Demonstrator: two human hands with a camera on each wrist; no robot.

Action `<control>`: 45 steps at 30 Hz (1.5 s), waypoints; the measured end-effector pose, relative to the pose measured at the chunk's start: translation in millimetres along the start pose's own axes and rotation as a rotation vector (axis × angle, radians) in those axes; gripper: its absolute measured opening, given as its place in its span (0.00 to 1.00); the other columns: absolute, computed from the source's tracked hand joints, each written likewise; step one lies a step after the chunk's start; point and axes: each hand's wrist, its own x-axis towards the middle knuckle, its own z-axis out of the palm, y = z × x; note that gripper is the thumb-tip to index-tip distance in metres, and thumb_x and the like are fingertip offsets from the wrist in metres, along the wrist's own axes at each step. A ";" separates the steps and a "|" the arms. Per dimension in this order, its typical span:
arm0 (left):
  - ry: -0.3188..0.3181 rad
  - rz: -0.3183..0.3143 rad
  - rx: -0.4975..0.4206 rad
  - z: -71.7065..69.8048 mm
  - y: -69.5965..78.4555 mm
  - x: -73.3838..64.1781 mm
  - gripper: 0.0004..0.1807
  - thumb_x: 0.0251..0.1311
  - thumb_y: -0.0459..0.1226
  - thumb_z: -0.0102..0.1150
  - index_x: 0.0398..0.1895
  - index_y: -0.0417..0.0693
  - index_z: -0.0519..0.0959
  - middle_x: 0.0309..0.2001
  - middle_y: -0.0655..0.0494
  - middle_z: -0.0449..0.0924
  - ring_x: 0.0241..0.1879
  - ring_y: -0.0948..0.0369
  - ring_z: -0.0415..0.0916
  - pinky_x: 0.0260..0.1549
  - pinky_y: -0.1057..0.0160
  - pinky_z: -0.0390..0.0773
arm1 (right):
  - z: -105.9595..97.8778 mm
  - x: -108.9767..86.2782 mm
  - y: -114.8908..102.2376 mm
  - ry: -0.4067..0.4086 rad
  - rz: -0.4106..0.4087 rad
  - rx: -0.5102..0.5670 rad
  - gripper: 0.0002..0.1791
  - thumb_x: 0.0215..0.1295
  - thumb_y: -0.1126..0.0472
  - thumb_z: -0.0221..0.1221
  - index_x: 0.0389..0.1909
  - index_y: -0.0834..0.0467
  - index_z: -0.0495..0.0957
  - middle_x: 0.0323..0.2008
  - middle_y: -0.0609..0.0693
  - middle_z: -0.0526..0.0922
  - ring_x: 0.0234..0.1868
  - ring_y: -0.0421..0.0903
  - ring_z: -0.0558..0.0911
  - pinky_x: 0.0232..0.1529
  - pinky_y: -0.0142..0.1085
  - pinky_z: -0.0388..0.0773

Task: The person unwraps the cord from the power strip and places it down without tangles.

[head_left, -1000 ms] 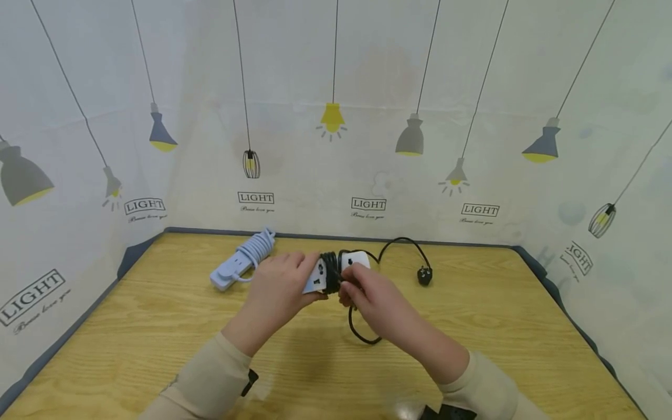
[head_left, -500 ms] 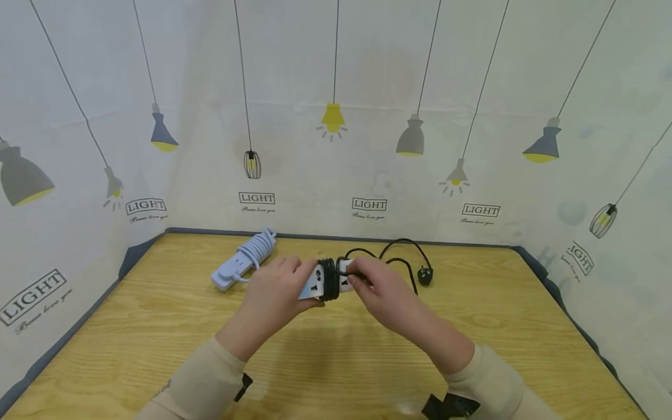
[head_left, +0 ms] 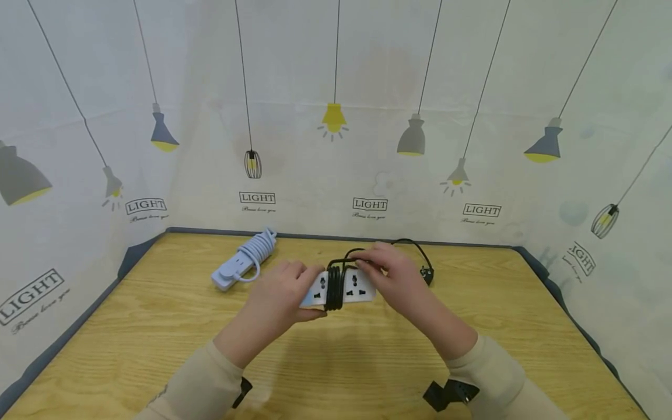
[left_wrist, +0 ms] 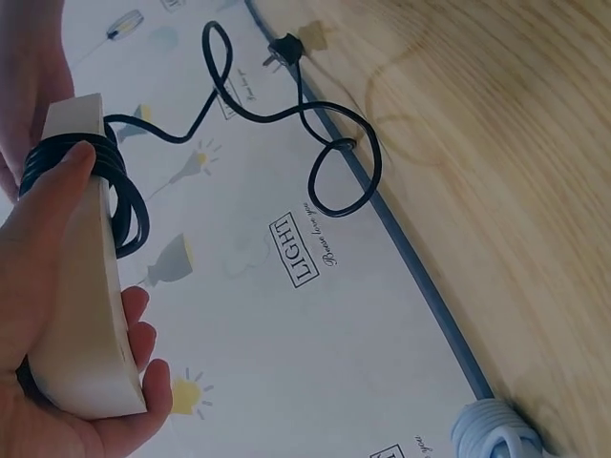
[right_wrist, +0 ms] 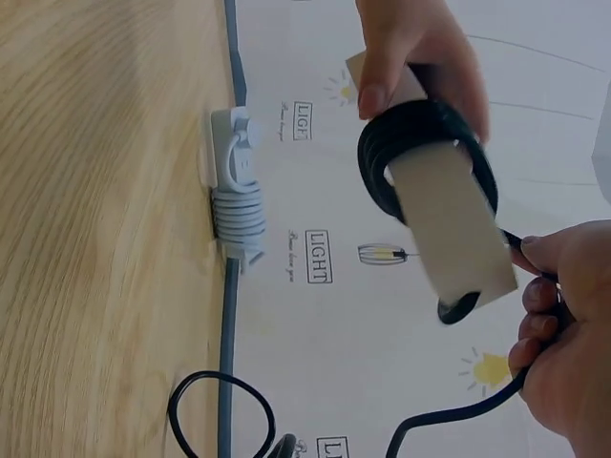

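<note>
A white power strip [head_left: 360, 287] with black cord [head_left: 334, 289] wound in several turns round its middle is held above the table. My left hand [head_left: 280, 294] grips its left end, fingers behind and thumb at the near edge. In the left wrist view the thumb lies by the coils on the power strip [left_wrist: 81, 315]. My right hand [head_left: 391, 271] pinches the loose length of cord near the strip's upper right; in the right wrist view that cord [right_wrist: 458, 413] runs through the curled fingers. The cord's free end leads to a black plug [head_left: 427, 274], partly behind the right hand.
On the table's left rear lies a pale blue power strip [head_left: 227, 275] wrapped in its own cord. The wooden table [head_left: 336, 361] ends at a dark rear edge against a cloth backdrop [head_left: 304, 140] printed with lamps.
My right hand has drawn the cord up and over the strip's top, moving from its front to the upper right. The strip's right sockets now show; my left hand keeps its grip.
</note>
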 end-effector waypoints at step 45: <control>-0.011 -0.159 -0.026 -7.6 -9.8 -6.7 0.40 0.42 0.58 0.75 0.53 0.41 0.76 0.37 0.50 0.80 0.32 0.58 0.75 0.25 0.62 0.76 | -20.5 -37.5 28.5 -0.046 -0.025 -0.060 0.08 0.62 0.70 0.63 0.40 0.58 0.87 0.24 0.36 0.69 0.25 0.36 0.65 0.26 0.32 0.67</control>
